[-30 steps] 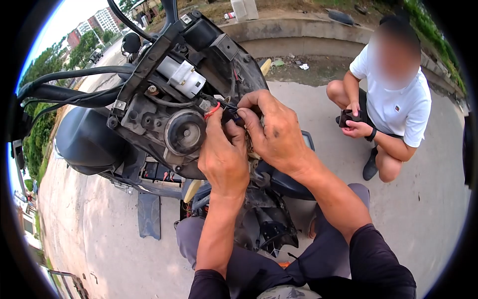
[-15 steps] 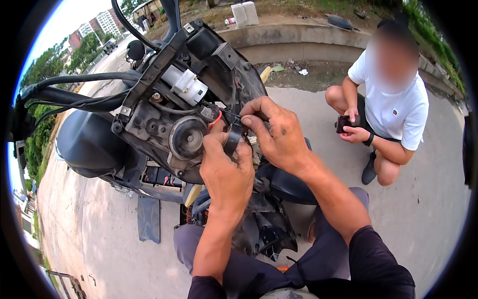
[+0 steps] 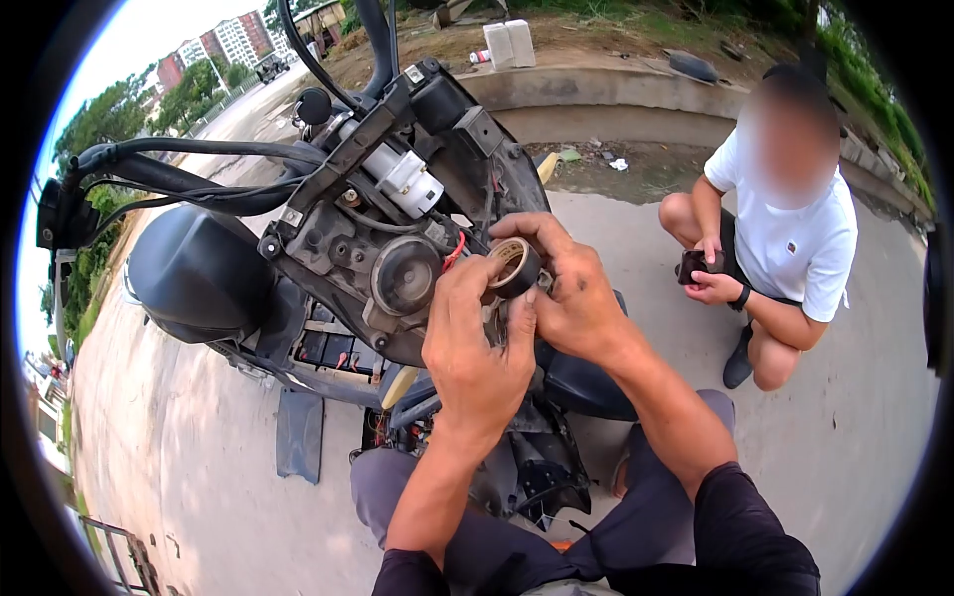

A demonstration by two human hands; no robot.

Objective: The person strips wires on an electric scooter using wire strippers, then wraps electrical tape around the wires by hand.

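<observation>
A roll of black tape (image 3: 521, 281) with a pale cardboard core is between my hands, in front of the scooter's stripped front end. My left hand (image 3: 475, 348) is closed on the roll's near left side, thumb and fingers pinching it. My right hand (image 3: 581, 298) curls round the roll's far right side, its index finger reaching over the top; its fingertips are partly hidden. Just left of the roll a red wire (image 3: 454, 250) sticks out, close to a round black horn (image 3: 405, 275). Above the horn sits a white cylindrical part (image 3: 410, 186). Wiring behind my hands is mostly hidden.
A person in a white shirt (image 3: 795, 248) squats at the right, holding a dark phone (image 3: 700, 265). Handlebar tubes and cables (image 3: 199, 149) stretch left over the black seat (image 3: 194, 273). A dark panel (image 3: 299, 434) lies on the concrete. Behind runs a low kerb wall (image 3: 596, 104).
The tape roll has turned so its core shows and moved slightly up and right. My right hand has gone from pinching a thin black strand to the roll. The view has shifted slightly.
</observation>
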